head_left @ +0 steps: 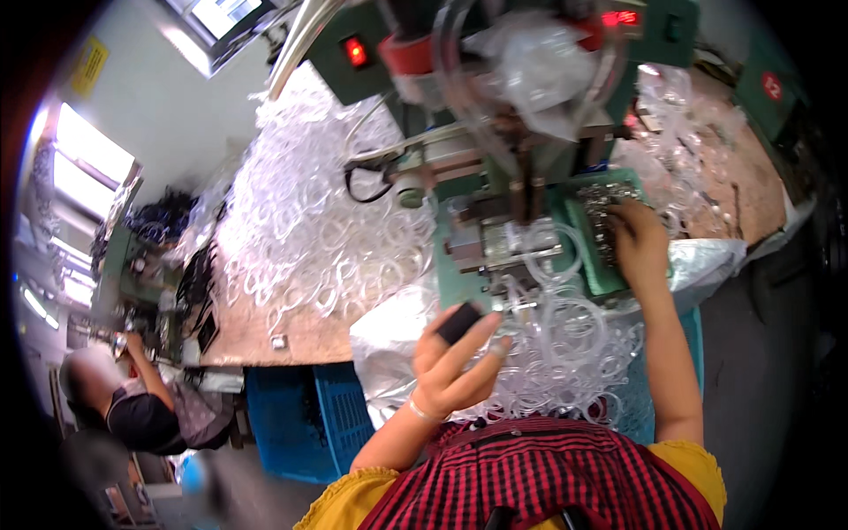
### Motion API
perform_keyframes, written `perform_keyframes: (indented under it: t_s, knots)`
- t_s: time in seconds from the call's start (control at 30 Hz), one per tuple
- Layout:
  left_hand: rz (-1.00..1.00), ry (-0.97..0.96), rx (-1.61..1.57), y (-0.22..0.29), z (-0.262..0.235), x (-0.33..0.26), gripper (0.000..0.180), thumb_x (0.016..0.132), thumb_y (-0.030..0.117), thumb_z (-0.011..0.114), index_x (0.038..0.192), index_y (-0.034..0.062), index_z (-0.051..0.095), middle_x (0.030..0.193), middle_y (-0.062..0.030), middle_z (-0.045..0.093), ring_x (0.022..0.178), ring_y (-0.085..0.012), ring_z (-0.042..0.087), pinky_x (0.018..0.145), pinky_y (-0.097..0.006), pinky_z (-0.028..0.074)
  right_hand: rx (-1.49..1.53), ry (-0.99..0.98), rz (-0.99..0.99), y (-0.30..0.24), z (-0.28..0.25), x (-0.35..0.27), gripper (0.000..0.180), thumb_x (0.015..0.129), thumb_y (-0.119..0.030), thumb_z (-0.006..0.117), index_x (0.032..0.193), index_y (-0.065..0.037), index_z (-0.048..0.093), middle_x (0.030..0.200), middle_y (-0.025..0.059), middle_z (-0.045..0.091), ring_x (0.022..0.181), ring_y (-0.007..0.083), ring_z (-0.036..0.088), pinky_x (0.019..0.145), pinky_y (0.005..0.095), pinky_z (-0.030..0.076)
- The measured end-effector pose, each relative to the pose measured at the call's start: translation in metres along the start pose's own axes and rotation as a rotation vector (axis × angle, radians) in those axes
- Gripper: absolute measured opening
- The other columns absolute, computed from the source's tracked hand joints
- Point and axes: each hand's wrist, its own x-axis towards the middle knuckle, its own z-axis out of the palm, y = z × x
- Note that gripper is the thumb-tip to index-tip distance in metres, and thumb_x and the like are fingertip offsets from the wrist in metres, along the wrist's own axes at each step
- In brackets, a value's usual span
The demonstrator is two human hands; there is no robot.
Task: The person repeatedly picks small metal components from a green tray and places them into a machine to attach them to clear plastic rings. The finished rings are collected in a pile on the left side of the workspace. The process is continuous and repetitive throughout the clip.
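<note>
My left hand point(450, 367) is closed around a small black block point(459, 323), held in front of a bench machine. To the right, my right hand point(642, 243) dips into a green tray point(608, 281) of small shiny metal parts point(602, 208). Its fingers are bent down among the parts, and their tips are partly hidden. Between my hands, a loop of clear cord or tubing point(576, 256) lies at the machine's metal fixture point(521, 243), beneath the tool head point(527, 190). More clear loops point(574, 340) are heaped just in front of me, near my left hand.
A large pile of clear loops point(327, 203) covers the bench to the left. Silvery sheeting point(380, 340) drapes over the front edge. Blue crates point(291, 415) stand below at left. Green control boxes with red displays point(356, 51) hang above. Another person point(150, 402) sits at far left.
</note>
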Motion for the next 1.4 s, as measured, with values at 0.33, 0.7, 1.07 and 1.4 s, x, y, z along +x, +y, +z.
perform_keyframes:
  t_s: [0.33, 0.7, 1.07, 1.4]
  knots:
    - [-0.370, -0.380, 0.575, -0.078, -0.043, -0.012, 0.015, 0.078, 0.010, 0.072, 0.092, 0.0053, 0.072, 0.129, -0.0130, 0.061, 0.120, -0.0370, 0.054, 0.099, -0.045, 0.043, 0.336, -0.032, 0.093, -0.056, -0.001, 0.019, 0.017, 0.081, -0.002, 0.065, 0.097, -0.001, 0.071, 0.093, 0.0117, 0.070, 0.090, 0.0253, 0.066, 0.083, 0.0324, 0.049]
    - [-1.050, -0.124, 0.805, -0.174, -0.107, -0.098, 0.024, 0.100, 0.024, 0.048, 0.095, 0.0020, 0.055, 0.085, -0.0231, 0.064, 0.079, -0.0454, 0.061, 0.068, -0.053, 0.045, 0.104, 0.106, 0.231, 0.007, -0.060, -0.053, 0.015, 0.081, 0.000, 0.067, 0.097, 0.001, 0.070, 0.094, 0.0104, 0.067, 0.090, 0.0217, 0.064, 0.084, 0.0313, 0.048]
    - [-0.858, -0.324, 0.618, -0.174, -0.030, -0.068, 0.025, 0.096, 0.024, 0.054, 0.090, 0.0011, 0.060, 0.092, -0.0219, 0.064, 0.084, -0.0437, 0.059, 0.076, -0.052, 0.045, 0.673, -0.257, 0.118, -0.089, -0.057, 0.030, 0.019, 0.078, -0.004, 0.069, 0.096, 0.000, 0.070, 0.092, 0.0079, 0.069, 0.088, 0.0159, 0.064, 0.081, 0.0294, 0.049]
    - [-0.959, 0.444, -0.485, -0.108, -0.018, -0.036, 0.009, 0.097, 0.007, 0.059, 0.104, 0.0026, 0.054, 0.091, -0.0092, 0.061, 0.075, -0.0155, 0.062, 0.068, -0.028, 0.055, 0.974, -0.290, 0.336, -0.113, -0.008, 0.040, 0.051, 0.072, 0.001, 0.077, 0.119, 0.002, 0.056, 0.091, 0.0026, 0.060, 0.088, 0.0117, 0.058, 0.081, 0.0259, 0.047]
